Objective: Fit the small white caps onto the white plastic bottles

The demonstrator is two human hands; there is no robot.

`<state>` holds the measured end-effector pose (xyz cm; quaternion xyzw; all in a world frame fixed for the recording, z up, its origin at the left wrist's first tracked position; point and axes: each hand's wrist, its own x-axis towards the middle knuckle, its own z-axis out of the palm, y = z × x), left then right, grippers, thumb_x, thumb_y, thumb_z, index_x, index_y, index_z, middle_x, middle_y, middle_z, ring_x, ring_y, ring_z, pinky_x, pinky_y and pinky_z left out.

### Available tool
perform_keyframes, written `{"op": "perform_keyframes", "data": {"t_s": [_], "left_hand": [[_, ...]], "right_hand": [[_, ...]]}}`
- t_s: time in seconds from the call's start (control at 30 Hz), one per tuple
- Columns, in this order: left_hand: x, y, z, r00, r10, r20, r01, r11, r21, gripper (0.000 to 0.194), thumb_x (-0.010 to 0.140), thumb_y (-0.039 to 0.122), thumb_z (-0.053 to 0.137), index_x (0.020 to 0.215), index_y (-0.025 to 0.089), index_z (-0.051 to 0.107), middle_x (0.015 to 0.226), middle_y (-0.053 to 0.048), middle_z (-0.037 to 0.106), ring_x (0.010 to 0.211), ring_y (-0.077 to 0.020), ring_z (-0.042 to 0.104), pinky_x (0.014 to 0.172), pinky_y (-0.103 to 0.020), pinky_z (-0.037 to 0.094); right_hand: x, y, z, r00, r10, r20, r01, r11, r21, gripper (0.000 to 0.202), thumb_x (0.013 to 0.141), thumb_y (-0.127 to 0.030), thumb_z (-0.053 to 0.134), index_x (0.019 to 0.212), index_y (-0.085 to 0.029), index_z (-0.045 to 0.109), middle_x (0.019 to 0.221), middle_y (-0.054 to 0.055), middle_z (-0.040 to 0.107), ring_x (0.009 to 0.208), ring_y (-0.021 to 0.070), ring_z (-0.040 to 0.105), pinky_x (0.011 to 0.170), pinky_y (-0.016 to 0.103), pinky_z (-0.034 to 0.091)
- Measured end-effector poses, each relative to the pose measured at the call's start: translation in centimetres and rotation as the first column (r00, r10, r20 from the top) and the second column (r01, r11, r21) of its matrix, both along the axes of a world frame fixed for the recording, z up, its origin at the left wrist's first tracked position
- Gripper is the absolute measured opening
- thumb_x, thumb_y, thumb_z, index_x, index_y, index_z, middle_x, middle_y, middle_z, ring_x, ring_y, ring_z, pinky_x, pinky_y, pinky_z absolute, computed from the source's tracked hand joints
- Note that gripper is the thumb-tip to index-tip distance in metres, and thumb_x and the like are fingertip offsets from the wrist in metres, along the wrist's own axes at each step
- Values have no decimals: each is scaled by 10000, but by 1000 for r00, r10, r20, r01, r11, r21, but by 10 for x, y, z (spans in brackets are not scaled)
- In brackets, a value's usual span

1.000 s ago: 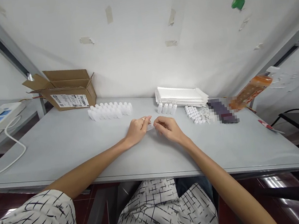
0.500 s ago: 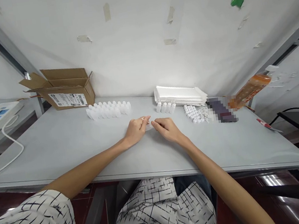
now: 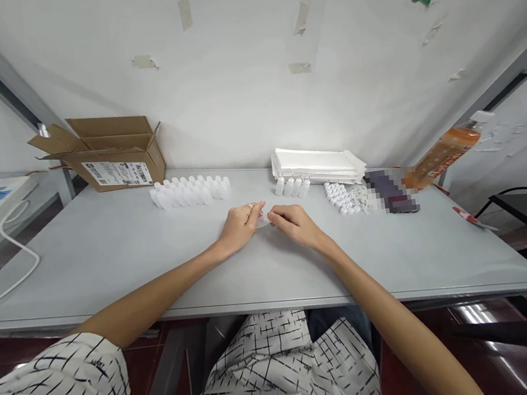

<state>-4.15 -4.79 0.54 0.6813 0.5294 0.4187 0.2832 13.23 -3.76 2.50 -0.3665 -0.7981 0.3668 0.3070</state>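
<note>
Translucent and small, a piece of plastic (image 3: 261, 222) (too little shows to say what) sits between the left hand (image 3: 242, 225) and the right hand (image 3: 296, 220), the fingertips of both closed on it just above the grey table (image 3: 264, 275). Behind them, white bottles (image 3: 190, 192) stand in rows near the cardboard box (image 3: 115, 155).

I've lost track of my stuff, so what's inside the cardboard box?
The box is open at the top, and only part of its bare inner wall shows. Its front side hides the bottom, so I can't tell whether anything lies there.
</note>
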Motion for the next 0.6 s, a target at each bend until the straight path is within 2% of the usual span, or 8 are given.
{"op": "perform_keyframes", "data": {"t_s": [0.13,0.23,0.33,0.43,0.6], "left_hand": [[-2,-1,-3,985,20,-171,12,983,186,533,983,489,319,653,166,585,645,-40,642,575,-135,573,584,-247,444],[-4,-2,-8,961,78,-267,3,957,292,558,1008,478,288,654,168,588,575,-26,603,479,-111,503,552,-248,387],[-6,-2,-13,935,131,-329,1,928,372,588,1020,492,254,674,169,601,502,-9,541,415,-103,425,496,-257,311],[-8,0,-13,931,136,-338,9,919,394,585,1025,488,248,686,170,602,495,-6,536,411,-101,423,490,-253,296],[-9,9,-7,951,130,-280,-31,943,331,552,1008,486,282,662,177,582,585,-32,621,503,-122,535,546,-244,364]], "right_hand": [[2,1,-2,995,54,-85,-72,970,-233,438,923,-517,482,625,-197,469,516,-49,387,469,99,357,496,267,305],[3,3,-4,983,77,-167,-134,923,-361,484,883,-586,538,601,-209,425,532,-57,348,441,88,317,428,261,297],[3,4,-4,975,90,-205,-173,884,-435,512,854,-614,574,589,-214,394,552,-57,331,437,82,303,399,258,288],[2,3,-3,978,79,-193,-153,899,-411,508,874,-618,553,608,-204,424,562,-52,358,442,81,325,416,257,296],[0,2,-1,988,25,-150,-62,967,-246,449,887,-580,566,680,-194,466,567,-61,378,454,79,370,454,251,277]]}}
